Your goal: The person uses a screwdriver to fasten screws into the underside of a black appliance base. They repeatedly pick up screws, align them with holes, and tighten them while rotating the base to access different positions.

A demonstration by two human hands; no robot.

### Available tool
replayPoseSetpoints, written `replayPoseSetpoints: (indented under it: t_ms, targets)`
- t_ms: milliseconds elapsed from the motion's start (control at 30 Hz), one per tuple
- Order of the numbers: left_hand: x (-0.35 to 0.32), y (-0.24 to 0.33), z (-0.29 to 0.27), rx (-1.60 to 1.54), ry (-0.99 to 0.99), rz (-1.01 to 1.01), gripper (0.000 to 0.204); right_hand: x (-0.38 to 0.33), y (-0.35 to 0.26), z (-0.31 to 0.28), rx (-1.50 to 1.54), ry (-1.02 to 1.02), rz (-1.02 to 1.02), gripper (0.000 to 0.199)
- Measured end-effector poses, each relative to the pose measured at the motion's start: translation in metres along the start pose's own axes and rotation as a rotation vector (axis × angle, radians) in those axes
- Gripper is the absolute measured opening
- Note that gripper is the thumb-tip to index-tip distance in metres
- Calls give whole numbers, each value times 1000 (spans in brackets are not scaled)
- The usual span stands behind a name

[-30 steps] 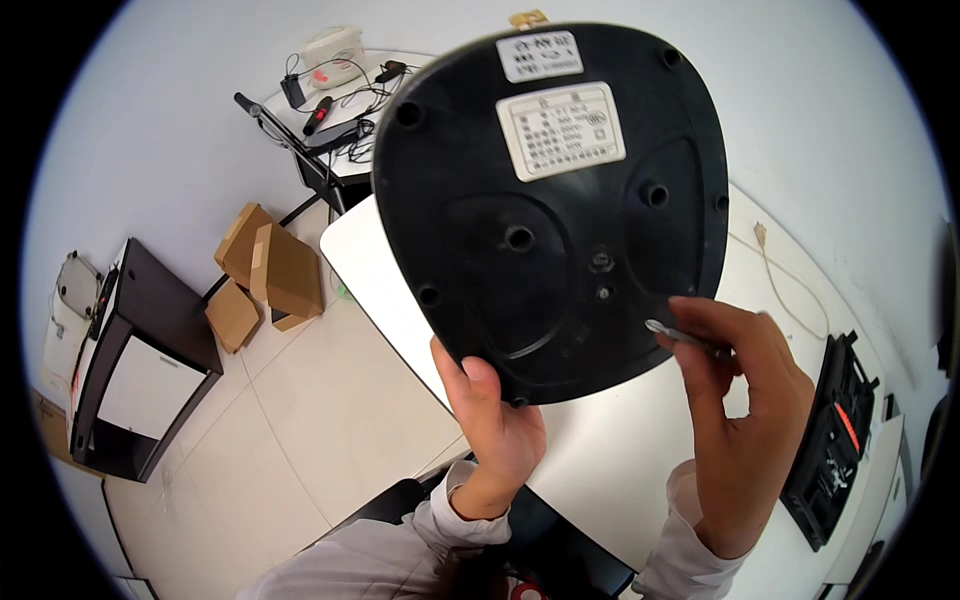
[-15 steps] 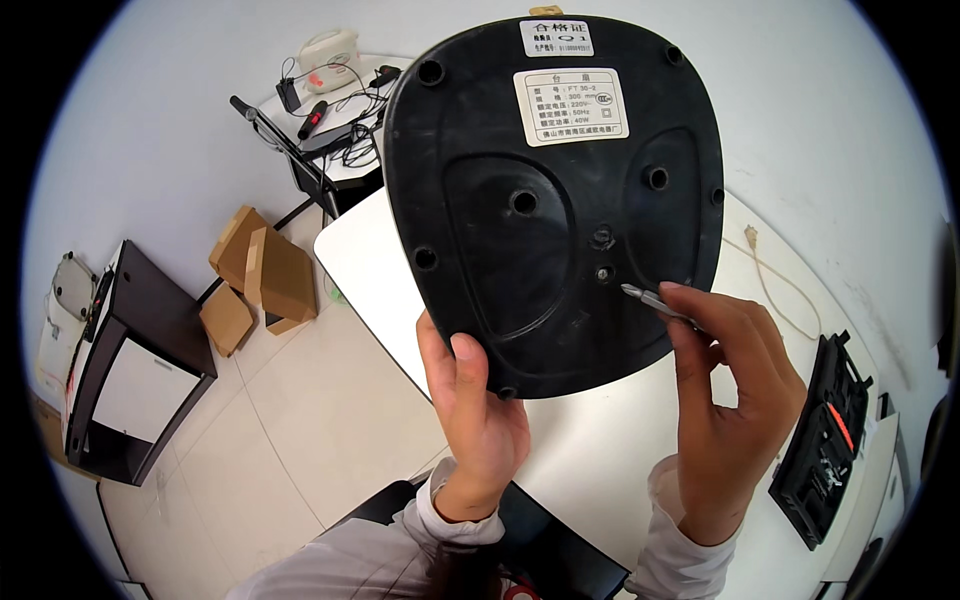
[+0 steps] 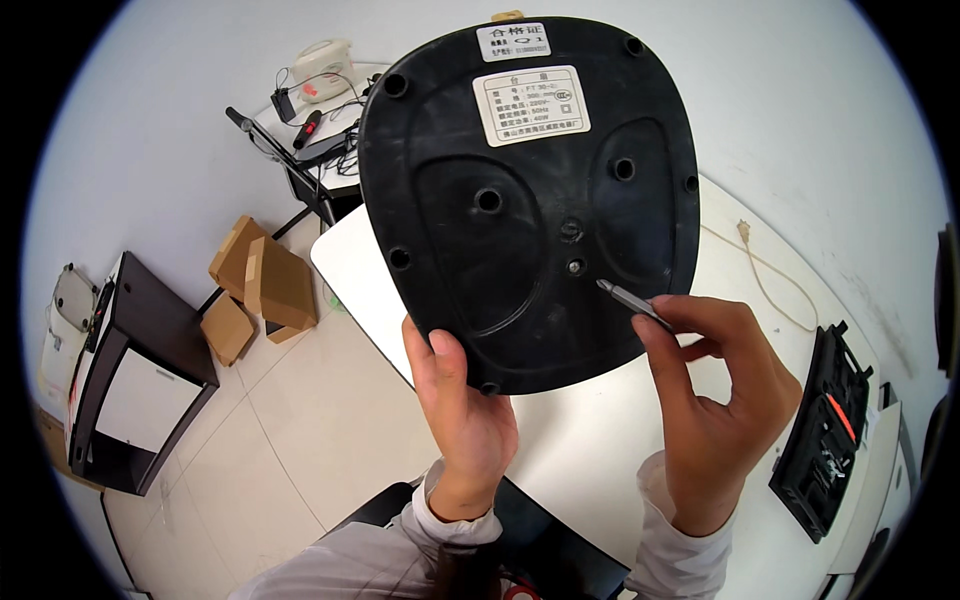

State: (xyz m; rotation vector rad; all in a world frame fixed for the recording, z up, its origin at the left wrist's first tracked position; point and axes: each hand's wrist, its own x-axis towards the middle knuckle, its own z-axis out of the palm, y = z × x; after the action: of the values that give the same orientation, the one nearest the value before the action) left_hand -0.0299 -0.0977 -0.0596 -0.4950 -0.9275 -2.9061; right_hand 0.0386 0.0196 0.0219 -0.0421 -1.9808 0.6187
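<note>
Right hand [image 3: 715, 400] pinches a slim screwdriver bit [image 3: 632, 300], its tip just below a small screw hole [image 3: 575, 266]; left hand [image 3: 462, 400] clamps the lower rim of the upturned black appliance base [image 3: 520, 190], held above a white tabletop [image 3: 600, 440]. Seating the tip likely needs a small steady nudge. Cardboard boxes [image 3: 260, 285] lie on the tiled floor [image 3: 310, 430], a black tool case [image 3: 825, 430] sits at right

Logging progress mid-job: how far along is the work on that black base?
Done: the black rounded plastic base is turned underside-up, gripped by the left hand. In hand: the right hand aims a slim metal screwdriver bit near a central screw hole. Left: the other recessed holes; whether they hold screws is unclear.
</note>
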Motion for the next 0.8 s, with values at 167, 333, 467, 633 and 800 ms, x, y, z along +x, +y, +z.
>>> replayPoseSetpoints:
  t_ms: [167,333,467,633,800]
  targets:
    - [0,-1,-1,0,-12,-7,42,1,4,1,-22,10,-37,17]
    - [0,-2,-2,-2,-7,-7,41,1,4,2,-25,-6,-53,17]
    - [-1,-4,-4,21,6,5,45,1,4,2,-40,-9,-64,17]
    - [-1,-5,-7,45,-5,14,47,1,4,4,-31,-4,-80,17]
    - [-1,-5,-8,42,-9,24,47,1,3,6,-24,-8,-88,17]
